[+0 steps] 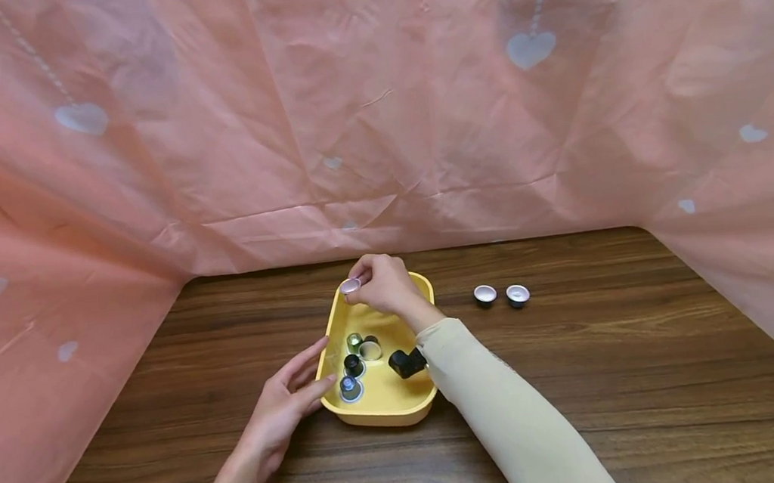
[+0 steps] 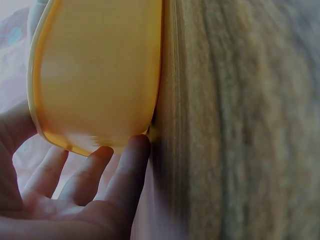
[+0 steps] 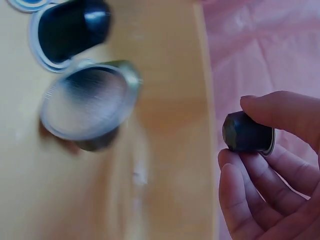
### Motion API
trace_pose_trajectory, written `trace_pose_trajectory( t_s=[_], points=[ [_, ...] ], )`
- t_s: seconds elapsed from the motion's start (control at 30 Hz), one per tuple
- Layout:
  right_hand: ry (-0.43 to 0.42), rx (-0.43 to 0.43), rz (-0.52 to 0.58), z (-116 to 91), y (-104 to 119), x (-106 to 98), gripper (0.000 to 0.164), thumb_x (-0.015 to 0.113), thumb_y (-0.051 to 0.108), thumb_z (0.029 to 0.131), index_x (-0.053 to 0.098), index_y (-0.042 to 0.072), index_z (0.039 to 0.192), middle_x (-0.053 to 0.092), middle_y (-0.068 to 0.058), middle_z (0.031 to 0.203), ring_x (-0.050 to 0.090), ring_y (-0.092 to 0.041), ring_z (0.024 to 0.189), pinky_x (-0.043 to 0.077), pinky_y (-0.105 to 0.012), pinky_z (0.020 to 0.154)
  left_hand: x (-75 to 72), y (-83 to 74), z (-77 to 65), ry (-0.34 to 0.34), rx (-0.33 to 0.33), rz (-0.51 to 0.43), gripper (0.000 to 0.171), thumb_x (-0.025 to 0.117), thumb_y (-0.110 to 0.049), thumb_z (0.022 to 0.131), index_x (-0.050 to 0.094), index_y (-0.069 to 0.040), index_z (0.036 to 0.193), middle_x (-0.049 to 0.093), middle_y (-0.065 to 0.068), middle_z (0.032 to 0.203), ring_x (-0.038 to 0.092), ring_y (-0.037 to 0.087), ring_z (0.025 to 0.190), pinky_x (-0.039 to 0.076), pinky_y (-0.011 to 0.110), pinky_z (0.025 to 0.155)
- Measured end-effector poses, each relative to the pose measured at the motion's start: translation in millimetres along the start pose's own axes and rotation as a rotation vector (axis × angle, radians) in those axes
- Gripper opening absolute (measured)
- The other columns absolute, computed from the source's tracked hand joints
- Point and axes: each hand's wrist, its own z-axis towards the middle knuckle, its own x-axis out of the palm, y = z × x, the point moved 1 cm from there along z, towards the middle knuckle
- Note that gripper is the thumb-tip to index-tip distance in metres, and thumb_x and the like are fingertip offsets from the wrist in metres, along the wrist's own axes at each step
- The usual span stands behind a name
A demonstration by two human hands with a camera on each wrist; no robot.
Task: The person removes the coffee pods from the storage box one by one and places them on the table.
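Observation:
In the head view a yellow tray (image 1: 401, 415) stands on the wooden table. My right hand (image 1: 383, 283) is above its far end and pinches a dark coffee capsule (image 3: 247, 132) between thumb and fingers; its pale lid (image 1: 350, 285) shows in the head view. My left hand (image 1: 283, 401) holds the tray's left side, thumb at the rim and fingertips (image 2: 137, 145) against the outer wall. Inside the tray lie a green capsule (image 1: 355, 342), a capsule tipped with its lid showing (image 1: 370, 350), a black capsule (image 1: 353, 365) and a blue capsule (image 1: 351, 387).
Two capsules, one nearer the tray (image 1: 484, 296) and one farther right (image 1: 517, 296), sit lid up on the table (image 1: 613, 345). A pink cloth with hearts (image 1: 419, 133) hangs behind and along both sides. Each wrist carries a black device (image 1: 406, 363).

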Motion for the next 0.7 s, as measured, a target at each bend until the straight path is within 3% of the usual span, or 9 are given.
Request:
trace_pose_trajectory(
  t_s=[0.13,0.33,0.7],
  points=[
    [-0.021,-0.027,0.017,-3,5,-19,0.03,0.093,0.017,0.082,0.078,0.011,0.106,0.082,-0.004,0.098,0.075,-0.019,0.094,0.058,-0.032,0.086,-1.8,-0.5,0.6,0.0,0.004,0.003,0.063,0.076,-0.016,0.101,0.054,-0.024,0.159,0.057,0.015,0.161,0.065,0.019,0.131,0.059,0.027,0.094],
    [-0.055,-0.044,0.096,-14,-1,-50,0.034,0.093,0.015,0.081,0.078,0.009,0.111,0.08,-0.007,0.102,0.075,-0.019,0.092,0.058,-0.028,0.08,-2.2,0.3,1.0,-0.011,0.0,0.005,0.062,0.076,-0.016,0.101,0.055,-0.024,0.159,0.056,0.016,0.161,0.064,0.021,0.133,0.058,0.027,0.094],
    [-0.192,-0.036,0.147,-48,-43,-100,0.036,0.091,0.016,0.083,0.078,0.009,0.116,0.08,-0.012,0.107,0.076,-0.021,0.093,0.056,-0.021,0.077,0.2,1.0,3.5,-0.007,-0.01,0.007,0.062,0.077,-0.017,0.101,0.055,-0.024,0.159,0.056,0.016,0.161,0.065,0.019,0.131,0.059,0.027,0.093]
  ],
)
